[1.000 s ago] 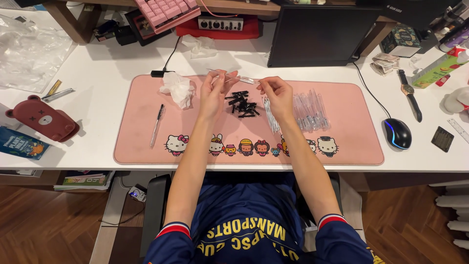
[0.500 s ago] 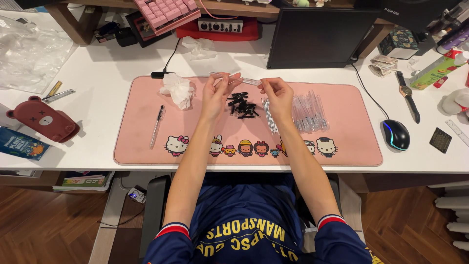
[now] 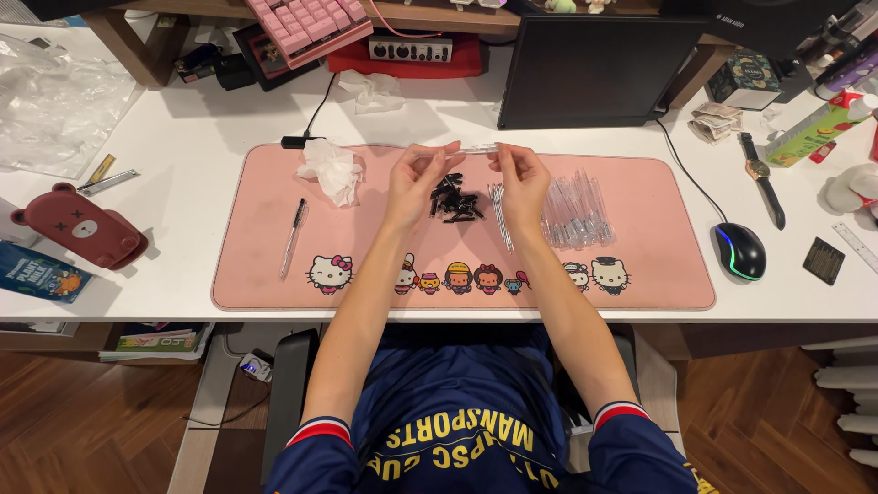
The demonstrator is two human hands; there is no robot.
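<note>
Clear plastic, a slim pen barrel (image 3: 477,148) hangs above the pink desk mat (image 3: 658,274) on our white surface, our left hand (image 3: 416,181) and right hand (image 3: 521,183) each pinching one end; black pen caps (image 3: 455,199) lie just beneath, clear barrels (image 3: 576,212) to the right.

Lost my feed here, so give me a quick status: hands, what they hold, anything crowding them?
Left hand and right hand raised over pink desk mat, pinching clear pen barrel between them. Black pen parts and clear barrel pile lie below; nothing blocking.
</note>
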